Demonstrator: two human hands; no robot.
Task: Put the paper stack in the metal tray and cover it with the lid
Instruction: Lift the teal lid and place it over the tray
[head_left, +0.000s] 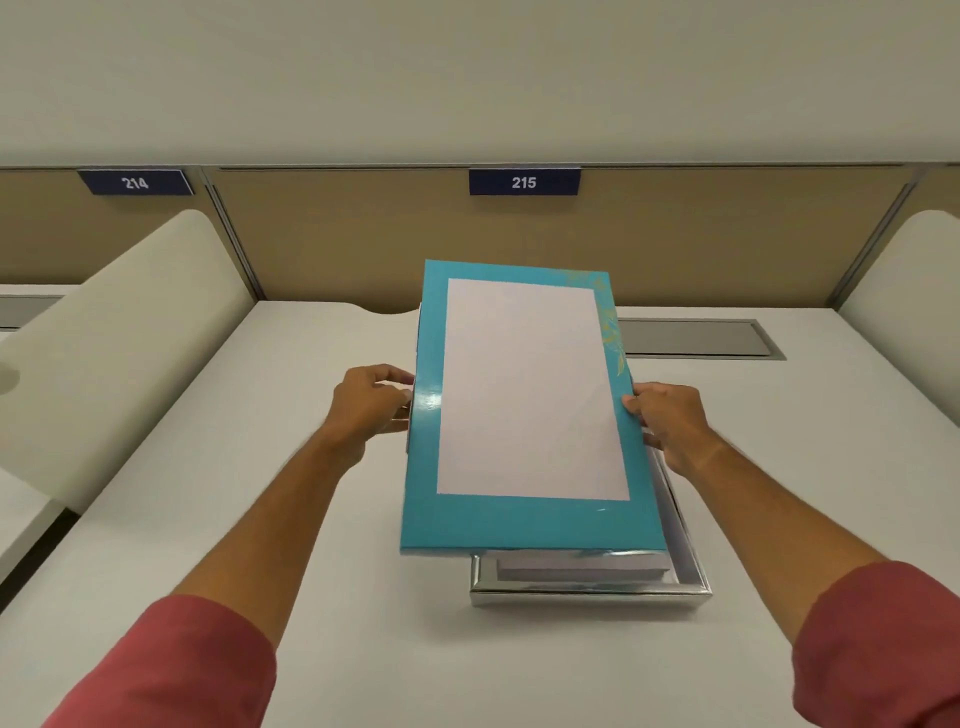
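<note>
The paper stack (582, 567) already lies inside the metal tray (589, 592), so this looks like the covering step: the lid (524, 405) is held above the tray, shifted left and away from it, so that the tray's near rim and right wall show past its edges. The left hand (371, 402) pinches the lid's left long edge, its fingers (402, 397) curled shut on the rim; the right hand (670, 421) grips the right long edge the same way, thumb on top and the rest tucked beneath. As I judge it, the next move calls for sliding the lid right and nearer until its corners sit over the tray's, then lowering it flat so it drops evenly around the walls. The lid is a glossy teal rectangle with a pale matt panel in the middle and a faint gold leaf pattern along one side. The tray is a shallow, mirror-bright box with square corners, and the paper is a neat white block. All rests on a smooth off-white surface (363, 597).
</note>
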